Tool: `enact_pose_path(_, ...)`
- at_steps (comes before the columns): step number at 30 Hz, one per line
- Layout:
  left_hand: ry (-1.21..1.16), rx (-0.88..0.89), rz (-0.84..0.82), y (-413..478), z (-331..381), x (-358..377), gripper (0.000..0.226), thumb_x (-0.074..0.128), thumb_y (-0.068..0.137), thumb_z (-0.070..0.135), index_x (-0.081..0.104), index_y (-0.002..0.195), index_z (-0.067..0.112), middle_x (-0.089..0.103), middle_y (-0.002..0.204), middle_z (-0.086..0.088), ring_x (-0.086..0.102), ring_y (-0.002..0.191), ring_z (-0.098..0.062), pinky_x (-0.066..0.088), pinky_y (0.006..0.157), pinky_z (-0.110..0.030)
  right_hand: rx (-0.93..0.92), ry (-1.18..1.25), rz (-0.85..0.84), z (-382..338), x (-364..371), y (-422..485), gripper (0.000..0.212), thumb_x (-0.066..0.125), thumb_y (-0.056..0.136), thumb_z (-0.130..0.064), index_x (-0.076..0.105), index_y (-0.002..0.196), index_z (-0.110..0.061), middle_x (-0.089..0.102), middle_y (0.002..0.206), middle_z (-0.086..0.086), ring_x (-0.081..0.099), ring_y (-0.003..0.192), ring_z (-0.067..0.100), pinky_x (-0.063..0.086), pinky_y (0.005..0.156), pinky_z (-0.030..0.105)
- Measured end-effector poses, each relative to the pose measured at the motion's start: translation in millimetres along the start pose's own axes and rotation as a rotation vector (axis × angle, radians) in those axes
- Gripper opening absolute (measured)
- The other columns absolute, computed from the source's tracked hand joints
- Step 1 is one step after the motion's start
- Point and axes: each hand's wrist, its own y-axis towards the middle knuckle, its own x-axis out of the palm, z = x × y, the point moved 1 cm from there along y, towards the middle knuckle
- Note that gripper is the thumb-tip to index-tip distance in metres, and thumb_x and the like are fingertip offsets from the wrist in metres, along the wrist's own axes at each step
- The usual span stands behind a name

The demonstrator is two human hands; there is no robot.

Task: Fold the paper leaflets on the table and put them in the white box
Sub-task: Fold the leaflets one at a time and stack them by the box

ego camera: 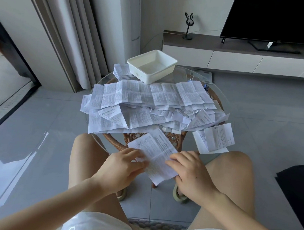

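At the 6 o'clock edge of the glass table [184, 76], your left hand [125, 164] pinches a creased leaflet [156, 154] by its left side; your right hand [192, 172] presses flat fingers on its right. Unfolded leaflets [148, 105] heap across the middle. At 12 o'clock sits the white box [151, 66], with a folded stack [122, 71] just beside it at 9.
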Motion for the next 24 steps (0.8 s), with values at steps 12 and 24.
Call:
enact_pose_path(12,-0.67,-0.633,0.143,51,5,-55,0.02,0.063,0.091,0.019,0.066,0.075,0.008,0.063,0.062,-0.003,0.061,0.056,-0.018,0.051,0.059,-0.029,0.676,1.054,0.118,15,-57,41,0.013,0.068,0.085,-0.01,0.068,0.095,-0.018,0.072,0.075,-0.004,0.066,0.071,0.008,0.051,0.067,0.024)
enact_pose_path(24,-1.241,-1.282,-0.099,52,1,-34,0.009,0.06,0.09,0.001,0.065,0.084,-0.005,0.071,0.066,-0.01,0.069,0.057,-0.016,0.056,0.05,-0.025,-0.22,-0.149,-0.136,1,-12,16,0.062,0.063,0.074,-0.024,0.051,0.133,-0.009,0.056,0.132,0.009,0.054,0.12,0.024,0.03,0.108,0.044)
